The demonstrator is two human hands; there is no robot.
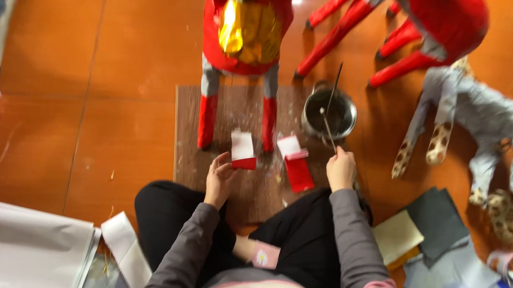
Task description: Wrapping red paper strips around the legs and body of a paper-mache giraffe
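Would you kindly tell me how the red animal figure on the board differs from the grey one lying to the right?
The red figure stands upright on the wooden board; the grey figure lies on the floor. The red one has gold foil; the grey one has spotted feet. Both are legged animal shapes.

The brown wooden board [214,165] lies open between the red papier-mâché figure's legs [207,118] (metal pot [330,114] blocks rightward).

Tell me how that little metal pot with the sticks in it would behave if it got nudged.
The metal pot looks low and wide, so it would probably slide on the board rather than tip. The thin stick the right hand holds leans over its rim and would likely shift or swing. Whatever dark stuff is inside might slosh; I can't tell how full it is.
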